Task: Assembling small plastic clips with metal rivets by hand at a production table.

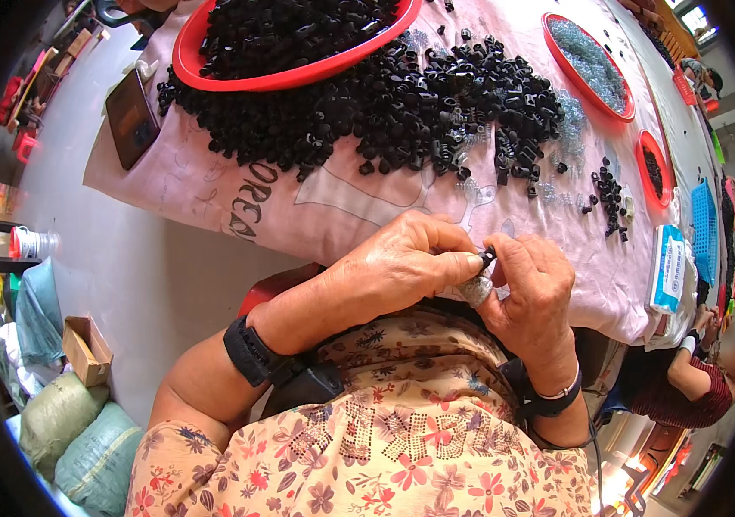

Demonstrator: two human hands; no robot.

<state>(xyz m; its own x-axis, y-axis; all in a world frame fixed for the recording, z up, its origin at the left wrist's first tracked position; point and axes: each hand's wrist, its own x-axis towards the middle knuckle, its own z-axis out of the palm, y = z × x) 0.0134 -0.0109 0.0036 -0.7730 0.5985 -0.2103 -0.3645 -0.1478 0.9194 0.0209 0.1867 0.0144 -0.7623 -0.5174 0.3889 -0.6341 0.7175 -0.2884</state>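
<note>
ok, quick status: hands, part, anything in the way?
Left hand pinching small black part. Right hand fingers close against it, grip unclear. Heap of black parts beyond the hands; no obstruction seen.

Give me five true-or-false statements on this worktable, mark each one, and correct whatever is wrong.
1. The left hand and right hand come together at a small black part. True.
2. The dark phone lies to the right of the large red tray. False: it lies to the left of it.
3. Black parts are heaped in the large red tray. True.
4. All the clear pieces are inside a tray. False: some also lie loose on the cloth.
5. The cloth is dark green. False: it is pale pink.
</note>
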